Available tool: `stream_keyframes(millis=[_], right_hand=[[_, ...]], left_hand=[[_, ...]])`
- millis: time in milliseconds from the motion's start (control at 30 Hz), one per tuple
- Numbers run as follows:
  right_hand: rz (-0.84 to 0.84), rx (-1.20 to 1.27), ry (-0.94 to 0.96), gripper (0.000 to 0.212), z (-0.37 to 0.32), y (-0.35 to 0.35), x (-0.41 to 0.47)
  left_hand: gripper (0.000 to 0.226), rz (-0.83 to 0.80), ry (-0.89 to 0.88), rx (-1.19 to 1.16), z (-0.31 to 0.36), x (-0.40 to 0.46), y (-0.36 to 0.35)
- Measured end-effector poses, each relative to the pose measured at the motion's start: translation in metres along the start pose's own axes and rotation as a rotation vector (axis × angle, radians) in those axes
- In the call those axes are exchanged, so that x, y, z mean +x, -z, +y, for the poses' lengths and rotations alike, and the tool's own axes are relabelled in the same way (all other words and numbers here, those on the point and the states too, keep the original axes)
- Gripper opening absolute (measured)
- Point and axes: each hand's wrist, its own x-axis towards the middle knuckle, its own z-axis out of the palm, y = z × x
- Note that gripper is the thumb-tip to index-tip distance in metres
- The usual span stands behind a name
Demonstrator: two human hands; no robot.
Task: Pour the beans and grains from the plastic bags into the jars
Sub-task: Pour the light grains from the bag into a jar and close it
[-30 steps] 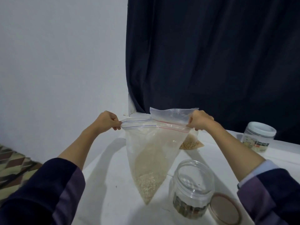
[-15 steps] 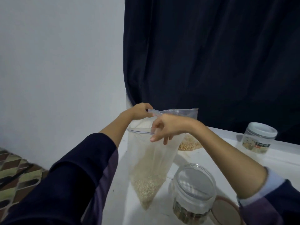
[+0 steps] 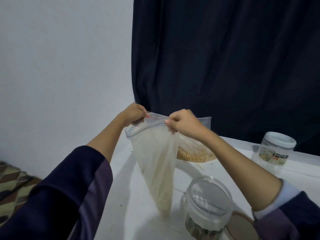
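My left hand (image 3: 136, 113) and right hand (image 3: 181, 122) pinch the bag's (image 3: 155, 158) zip edge, pale grain hanging left of the open jar (image 3: 208, 203), whose bottom holds something dark. Behind, a second bag (image 3: 194, 153) holds yellow kernels; the lidded jar's (image 3: 275, 150) label is unreadable.

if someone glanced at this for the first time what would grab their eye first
Most likely the clear zip bag of pale grain hanging mid-frame above the white table, its top edge pinched by the left hand and right hand. Next, the open clear jar at lower right, beside the bag's tip. Behind them looms a dark curtain, with a lidded jar at far right.
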Motion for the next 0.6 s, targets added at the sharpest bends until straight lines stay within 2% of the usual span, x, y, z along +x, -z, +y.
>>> stream_keyframes(millis=[133,233,333,400,500,600], right_hand=[[0.11,-0.037,0.025,0.035,0.01,0.035,-0.002],[0.157,0.028,-0.057,0.029,0.038,0.052,-0.006],[0.042,-0.057,-0.209,0.03,0.068,0.041,-0.009],[-0.04,-0.107,-0.272,0.045,0.079,0.029,-0.012],[-0.018,-0.167,-0.271,0.061,0.067,0.025,-0.01],[-0.021,-0.295,-0.187,0.069,0.046,0.021,0.005]], left_hand=[[0.008,0.305,0.079,-0.244,-0.008,-0.004,0.019],[0.016,0.392,0.156,-0.411,-0.011,-0.015,0.03],[0.013,0.364,0.23,-0.419,-0.024,-0.028,0.018],[0.012,0.337,0.259,-0.431,-0.034,-0.032,0.005],[0.018,0.274,0.271,-0.496,-0.039,-0.033,0.001],[0.027,0.119,0.226,-0.558,-0.038,-0.036,0.005]])
